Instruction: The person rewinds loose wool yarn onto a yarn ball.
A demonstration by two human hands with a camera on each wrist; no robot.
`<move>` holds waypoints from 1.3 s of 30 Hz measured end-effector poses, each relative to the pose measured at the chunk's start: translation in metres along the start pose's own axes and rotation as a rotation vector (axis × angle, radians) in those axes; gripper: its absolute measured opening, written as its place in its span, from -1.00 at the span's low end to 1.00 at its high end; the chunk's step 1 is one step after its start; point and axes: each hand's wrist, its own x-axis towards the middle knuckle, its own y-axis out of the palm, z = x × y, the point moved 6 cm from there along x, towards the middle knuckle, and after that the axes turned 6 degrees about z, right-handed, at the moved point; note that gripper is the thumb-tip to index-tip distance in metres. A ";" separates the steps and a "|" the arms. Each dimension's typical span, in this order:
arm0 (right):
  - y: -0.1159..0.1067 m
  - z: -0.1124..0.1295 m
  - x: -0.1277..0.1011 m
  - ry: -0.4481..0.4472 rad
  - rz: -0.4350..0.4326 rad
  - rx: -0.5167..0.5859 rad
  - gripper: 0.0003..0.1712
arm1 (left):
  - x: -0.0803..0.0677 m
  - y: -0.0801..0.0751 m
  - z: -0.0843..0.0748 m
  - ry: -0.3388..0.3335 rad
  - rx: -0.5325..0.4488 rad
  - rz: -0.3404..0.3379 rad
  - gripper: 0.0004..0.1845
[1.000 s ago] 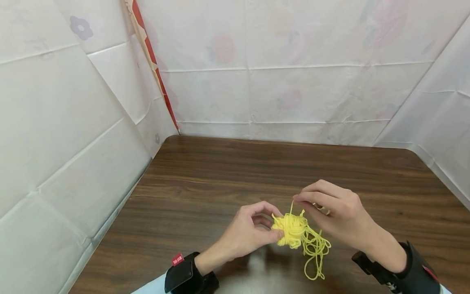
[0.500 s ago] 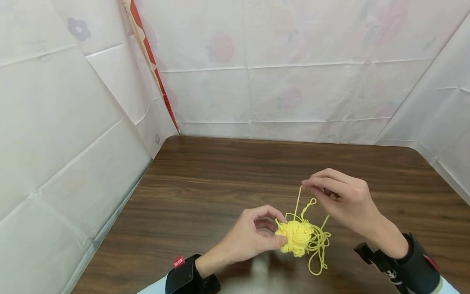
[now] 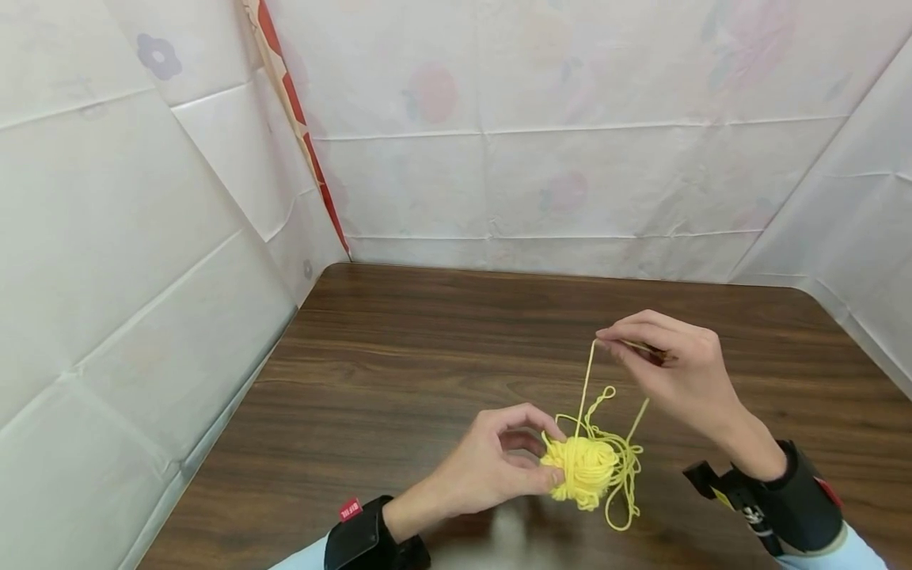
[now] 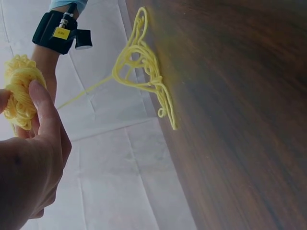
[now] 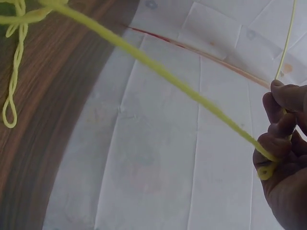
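Right hand (image 3: 677, 368): thumb and forefinger pinch one yellow strand (image 3: 587, 384), raised above the table, toward its right near part. In the right wrist view the strand (image 5: 158, 69) runs taut from the fingers down toward the wood. Left hand (image 3: 492, 463): thumb and fingertips hold the yellow yarn ball (image 3: 584, 471) just above the table's near edge, middle-right; the thumb (image 4: 43, 108) presses its side in the left wrist view. Loose loops (image 3: 623, 475) trail from the ball on its right and lie on the wooden table (image 3: 427, 340).

Judgement on the unwinding pull: keep the ball pinned lightly so it can give off turns, draw the strand straight up and away, and watch the loose loops, which look liable to snag or knot.

Count: one yarn ball, one taut strand, one tangle of loops, two hands, two black wrist straps (image 3: 801, 499), one table.
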 end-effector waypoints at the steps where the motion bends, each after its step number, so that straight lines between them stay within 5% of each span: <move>1: 0.001 -0.002 0.000 0.010 -0.001 0.012 -0.82 | 0.000 0.000 0.000 0.008 -0.002 -0.001 -0.65; 3: 0.003 -0.005 -0.001 0.034 -0.004 0.040 -0.92 | 0.000 0.000 -0.001 0.022 -0.002 -0.006 -0.64; 7: 0.008 -0.011 -0.004 0.100 0.023 0.063 -0.60 | -0.001 -0.001 -0.003 0.046 -0.014 -0.013 -0.64; 12: 0.011 -0.020 -0.007 0.194 0.059 0.039 -0.58 | 0.001 -0.002 -0.006 0.101 -0.070 -0.032 -0.61; 20: 0.013 -0.030 -0.010 0.243 0.111 -0.014 -0.61 | -0.002 -0.014 -0.008 0.168 -0.308 -0.095 -0.64; 26: 0.024 -0.032 -0.015 0.331 0.326 -0.056 -0.67 | -0.003 -0.024 -0.006 0.151 -0.417 -0.188 -0.67; 33: 0.051 -0.010 -0.018 0.265 0.556 0.056 -0.72 | -0.005 -0.039 -0.002 0.110 -0.539 -0.381 -0.70; 39: 0.065 0.009 -0.017 0.222 0.666 0.144 -0.80 | -0.004 -0.048 0.002 0.080 -0.608 -0.512 -0.76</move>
